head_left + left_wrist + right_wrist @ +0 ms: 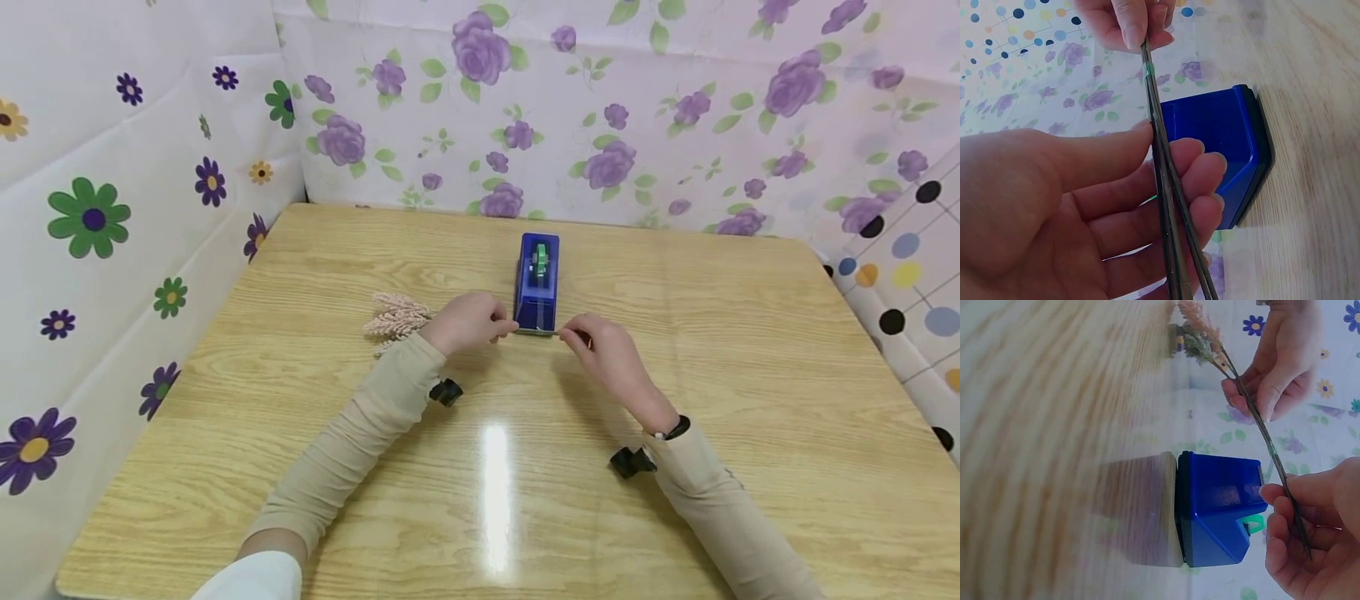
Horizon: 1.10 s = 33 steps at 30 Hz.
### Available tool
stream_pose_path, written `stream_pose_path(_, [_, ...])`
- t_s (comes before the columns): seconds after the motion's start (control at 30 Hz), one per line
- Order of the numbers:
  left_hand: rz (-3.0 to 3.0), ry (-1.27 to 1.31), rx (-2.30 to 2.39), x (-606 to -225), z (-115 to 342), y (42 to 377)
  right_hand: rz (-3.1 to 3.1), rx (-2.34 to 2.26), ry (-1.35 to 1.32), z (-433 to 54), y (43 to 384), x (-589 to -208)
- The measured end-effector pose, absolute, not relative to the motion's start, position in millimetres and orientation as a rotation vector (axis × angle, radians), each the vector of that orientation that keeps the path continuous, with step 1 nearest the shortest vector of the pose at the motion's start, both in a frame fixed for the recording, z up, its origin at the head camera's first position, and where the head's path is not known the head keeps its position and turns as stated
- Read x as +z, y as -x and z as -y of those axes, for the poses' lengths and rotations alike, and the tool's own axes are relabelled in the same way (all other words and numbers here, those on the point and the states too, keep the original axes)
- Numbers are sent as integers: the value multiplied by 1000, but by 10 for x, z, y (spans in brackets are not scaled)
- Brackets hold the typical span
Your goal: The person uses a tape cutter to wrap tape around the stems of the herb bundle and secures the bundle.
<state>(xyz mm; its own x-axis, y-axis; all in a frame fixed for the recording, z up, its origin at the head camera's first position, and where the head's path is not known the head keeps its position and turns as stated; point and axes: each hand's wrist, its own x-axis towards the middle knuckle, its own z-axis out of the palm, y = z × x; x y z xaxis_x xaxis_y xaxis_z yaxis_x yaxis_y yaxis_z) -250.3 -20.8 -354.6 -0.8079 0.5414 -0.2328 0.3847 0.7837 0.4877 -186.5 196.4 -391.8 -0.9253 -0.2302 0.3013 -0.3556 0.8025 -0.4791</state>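
A bunch of artificial flowers with pale pink heads (397, 321) lies across the space between the two hands, its heads to the left. My left hand (471, 321) pinches the thin dark stems (1163, 147) between thumb and fingers. Nearer the stem ends, my right hand (609, 354) pinches the same bundle. Between the hands, a bit of green tape (1148, 67) shows on the stems. Just beyond the stems stands a blue tape dispenser (537, 312) holding a green tape roll (540, 260). A greyish-green flower head (1197, 347) also appears in the right wrist view.
The wooden table (675, 517) reaches to a back wall covered in purple-rose cloth (420, 100). Daisy-patterned cloth (97, 317) hangs at the left and dotted cloth (922, 283) at the right. A light glare (495, 500) lies on the tabletop in front.
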Motion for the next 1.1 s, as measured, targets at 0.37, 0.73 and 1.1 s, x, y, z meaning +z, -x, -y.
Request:
stream_pose_path(0.37, [-2646,-693,663,-3528,198,2506,2723,788,-468,-1990,1869,-3907])
stream_pose_path(0.73, [-2694,-705,681,-3525,177,2478,2696,795,-476,-1987,1850,-3887])
stream_pose_path(1.1, [-2654,-793,714,-3531,183,2464,2776,825,-409,-1964,1851,-3895])
